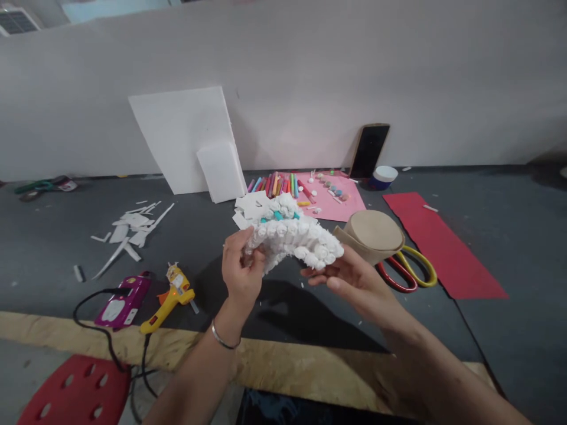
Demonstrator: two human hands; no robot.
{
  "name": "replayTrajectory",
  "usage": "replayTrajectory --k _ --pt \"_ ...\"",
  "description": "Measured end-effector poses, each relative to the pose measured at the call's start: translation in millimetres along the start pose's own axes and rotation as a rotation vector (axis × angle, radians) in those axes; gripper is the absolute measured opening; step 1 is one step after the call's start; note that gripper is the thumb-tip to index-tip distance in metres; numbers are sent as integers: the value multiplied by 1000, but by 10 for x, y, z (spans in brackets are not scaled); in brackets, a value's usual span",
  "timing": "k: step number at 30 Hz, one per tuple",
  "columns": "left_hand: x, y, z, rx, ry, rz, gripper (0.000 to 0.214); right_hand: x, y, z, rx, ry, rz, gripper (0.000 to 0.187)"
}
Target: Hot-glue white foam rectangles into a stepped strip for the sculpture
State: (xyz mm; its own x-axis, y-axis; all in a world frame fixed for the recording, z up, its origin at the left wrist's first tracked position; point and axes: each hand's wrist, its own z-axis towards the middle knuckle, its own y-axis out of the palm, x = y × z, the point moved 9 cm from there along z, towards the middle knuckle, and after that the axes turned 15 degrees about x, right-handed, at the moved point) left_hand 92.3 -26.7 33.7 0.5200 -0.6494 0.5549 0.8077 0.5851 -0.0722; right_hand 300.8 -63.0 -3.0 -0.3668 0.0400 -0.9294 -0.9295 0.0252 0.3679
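Observation:
Both hands hold up a curved white craft piece (292,236) covered in small white foam roses with a few teal ones near its top. My left hand (241,268) is closed round its left end, fingers curled behind it. My right hand (354,280) supports the right end from below, thumb and fingers pinching the edge. The piece hangs above the dark grey table (509,248).
A yellow glue gun (170,298) and a purple box (124,301) lie front left, with white scraps (133,230) behind. White foam boards (190,141), markers (277,184), pink sheet (336,203), phone (370,150), tape roll (374,235), scissors (410,271), red sheet (443,242), red stool (75,392).

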Motion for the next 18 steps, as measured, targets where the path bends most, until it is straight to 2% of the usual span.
replayTrajectory --k 3,5,10,14,18 --pt "-84 52 -28 -45 -156 -33 36 17 -85 88 125 -5 12 30" --pt "-164 130 -61 -100 -303 -85 42 10 -130 153 185 5 67 29" --pt "-324 386 -203 -334 -584 -220 50 -12 -254 352 307 25 122 27" --pt "-439 446 -280 -409 -673 -260 52 48 -238 423 290 4 83 33" --pt "-567 426 -274 -351 -723 -271 45 154 -209 304 273 -121 -157 39"
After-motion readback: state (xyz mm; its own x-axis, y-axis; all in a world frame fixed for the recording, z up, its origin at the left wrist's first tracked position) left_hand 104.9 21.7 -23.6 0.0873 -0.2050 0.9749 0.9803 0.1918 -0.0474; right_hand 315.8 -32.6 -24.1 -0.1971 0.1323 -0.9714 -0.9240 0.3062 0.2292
